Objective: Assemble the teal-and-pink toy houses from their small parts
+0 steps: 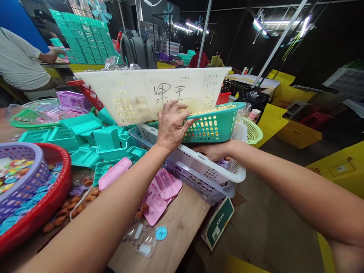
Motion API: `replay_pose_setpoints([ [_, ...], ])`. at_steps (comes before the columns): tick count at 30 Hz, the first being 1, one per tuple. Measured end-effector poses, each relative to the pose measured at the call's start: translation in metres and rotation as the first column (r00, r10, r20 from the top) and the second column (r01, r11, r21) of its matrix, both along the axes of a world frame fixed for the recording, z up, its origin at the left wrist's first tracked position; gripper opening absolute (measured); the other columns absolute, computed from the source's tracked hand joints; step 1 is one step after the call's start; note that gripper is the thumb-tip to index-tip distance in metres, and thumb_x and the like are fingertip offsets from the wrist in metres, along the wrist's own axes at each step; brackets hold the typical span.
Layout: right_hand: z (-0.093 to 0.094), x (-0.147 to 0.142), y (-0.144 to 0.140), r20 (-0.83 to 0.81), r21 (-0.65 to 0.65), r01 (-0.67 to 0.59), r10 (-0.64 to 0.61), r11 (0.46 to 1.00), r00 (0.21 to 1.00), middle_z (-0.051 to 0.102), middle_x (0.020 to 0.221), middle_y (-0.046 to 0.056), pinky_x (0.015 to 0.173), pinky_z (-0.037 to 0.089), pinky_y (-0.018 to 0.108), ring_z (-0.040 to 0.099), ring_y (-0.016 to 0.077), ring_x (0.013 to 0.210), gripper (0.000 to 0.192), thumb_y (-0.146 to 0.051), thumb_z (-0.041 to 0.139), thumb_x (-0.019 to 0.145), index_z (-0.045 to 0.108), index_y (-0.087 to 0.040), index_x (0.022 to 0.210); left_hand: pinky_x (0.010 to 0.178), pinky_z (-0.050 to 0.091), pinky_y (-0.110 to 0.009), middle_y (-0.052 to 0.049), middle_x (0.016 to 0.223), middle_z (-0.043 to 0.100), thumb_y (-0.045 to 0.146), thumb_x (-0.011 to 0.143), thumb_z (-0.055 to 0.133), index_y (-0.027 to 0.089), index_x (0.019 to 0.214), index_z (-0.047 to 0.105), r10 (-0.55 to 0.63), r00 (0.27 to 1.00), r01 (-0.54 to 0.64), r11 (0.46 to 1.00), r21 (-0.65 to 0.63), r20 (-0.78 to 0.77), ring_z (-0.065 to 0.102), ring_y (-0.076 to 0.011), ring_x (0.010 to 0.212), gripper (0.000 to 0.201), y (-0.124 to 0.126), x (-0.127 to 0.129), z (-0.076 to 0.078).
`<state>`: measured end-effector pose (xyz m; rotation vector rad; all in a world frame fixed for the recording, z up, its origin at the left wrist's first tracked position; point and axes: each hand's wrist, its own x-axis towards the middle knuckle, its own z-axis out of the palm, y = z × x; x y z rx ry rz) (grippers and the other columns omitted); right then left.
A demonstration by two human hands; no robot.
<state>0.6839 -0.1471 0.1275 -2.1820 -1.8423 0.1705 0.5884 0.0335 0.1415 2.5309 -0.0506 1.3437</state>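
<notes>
My left hand (172, 127) is closed on the near left rim of a green basket (212, 127) with yellowish pieces in it. Its fingertips rest against the large cream-white basket (136, 89) behind, which has handwriting on its side. Tilted, the green basket sits above a white basket (209, 167). My right hand (213, 149) reaches into that white basket beneath the green one; its fingers are hidden. Small purple pieces (224, 163) show beside the right wrist. A pale purple basket (187, 174) is stacked underneath.
Teal plastic trays (82, 125) lie heaped at left, near pink plastic parts (162, 193) and brown figures (68, 208). A red basket (57, 189) holds blue pieces and a purple basket (25, 170). The wooden table (182, 220) ends at right. A person (22, 57) works at far left.
</notes>
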Motion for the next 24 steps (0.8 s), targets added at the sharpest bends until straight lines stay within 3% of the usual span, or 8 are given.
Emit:
replay_pose_setpoints([
  [2,0.020,-0.007,-0.032,-0.042,-0.088,-0.052,0.048,0.995,0.998,0.073,0.106,0.001,0.082,0.054,0.029,0.068,0.0158,0.092,0.020,-0.036,0.058,0.093,0.072,-0.026,0.102,0.096,0.038,-0.045,-0.007,0.122,0.065,0.061,0.096,0.035,0.022,0.095,0.071,0.000,1.000,0.000,1.000,-0.002,-0.003,0.043,-0.0297,0.129,0.053,0.001,0.001,-0.001],
  [4,0.033,-0.019,-0.067,-0.068,-0.106,-0.021,0.014,0.994,0.998,0.074,0.103,0.001,0.080,0.052,0.029,0.069,0.0153,0.088,0.036,-0.039,0.039,0.101,0.071,-0.025,0.107,0.095,0.038,-0.046,-0.007,0.123,0.065,0.061,0.096,0.035,0.023,0.095,0.070,-0.005,1.000,0.005,1.000,-0.011,-0.004,0.043,-0.0298,0.129,0.052,0.001,0.002,-0.002],
  [7,0.031,-0.047,-0.103,-0.122,0.221,0.139,-0.114,0.965,0.986,0.072,0.092,0.005,0.084,0.046,0.034,0.065,0.0184,0.087,0.048,-0.050,0.032,0.100,0.070,-0.021,0.093,0.094,0.037,-0.047,-0.006,0.123,0.065,0.062,0.095,0.035,0.024,0.094,0.069,-0.030,1.000,0.030,0.999,-0.019,-0.004,0.042,-0.0304,0.128,0.051,0.001,0.004,-0.002],
  [11,0.007,-0.077,-0.102,0.157,0.427,0.153,-0.239,0.891,0.958,0.054,0.062,0.000,0.084,0.035,0.038,0.050,0.0164,0.068,0.058,-0.070,0.043,0.089,0.053,-0.020,0.062,0.096,0.035,-0.049,-0.007,0.125,0.064,0.060,0.096,0.038,0.022,0.092,0.071,-0.088,0.995,0.088,0.996,0.000,-0.046,0.042,-0.0323,0.127,0.050,0.006,0.004,0.005],
  [14,0.007,-0.079,-0.084,0.179,0.604,0.179,-0.351,0.776,0.919,0.046,0.059,-0.002,0.077,0.032,0.036,0.046,0.0153,0.065,0.060,-0.071,0.040,0.089,0.047,-0.020,0.059,0.100,0.034,-0.051,-0.010,0.127,0.062,0.064,0.090,0.047,0.022,0.099,0.071,-0.194,0.975,0.203,0.976,0.084,-0.109,0.039,-0.0341,0.128,0.050,0.014,-0.005,0.018],
  [18,0.029,-0.063,-0.063,0.060,0.783,0.242,-0.457,0.573,0.888,0.038,0.056,-0.004,0.070,0.032,0.033,0.042,0.0144,0.060,0.062,-0.072,0.039,0.089,0.039,-0.021,0.055,0.097,0.039,-0.045,-0.013,0.126,0.062,0.074,0.080,0.052,0.020,0.126,0.057,-0.357,0.913,0.400,0.877,0.265,-0.197,0.048,-0.0307,0.118,0.071,0.018,-0.021,0.033],
  [21,0.047,-0.058,-0.052,-0.024,0.831,0.300,-0.509,0.468,0.860,0.036,0.057,-0.004,0.068,0.034,0.032,0.041,0.0146,0.061,0.059,-0.068,0.041,0.091,0.036,-0.022,0.055,0.082,0.042,-0.037,-0.014,0.106,0.068,0.071,0.088,0.043,0.017,0.116,0.061,-0.272,0.937,0.336,0.872,0.357,-0.217,0.059,-0.0269,0.098,0.063,0.013,-0.021,0.033],
  [24,0.058,-0.077,-0.049,-0.040,0.918,0.270,-0.608,0.291,0.793,0.049,0.074,0.001,0.077,0.040,0.036,0.051,0.0188,0.078,0.044,-0.060,0.049,0.091,0.048,-0.022,0.068,0.067,0.039,-0.032,-0.012,0.087,0.069,0.066,0.093,0.035,0.017,0.094,0.063,-0.190,0.963,0.247,0.905,0.346,-0.189,0.061,-0.0240,0.081,0.057,0.008,-0.010,0.032],
])
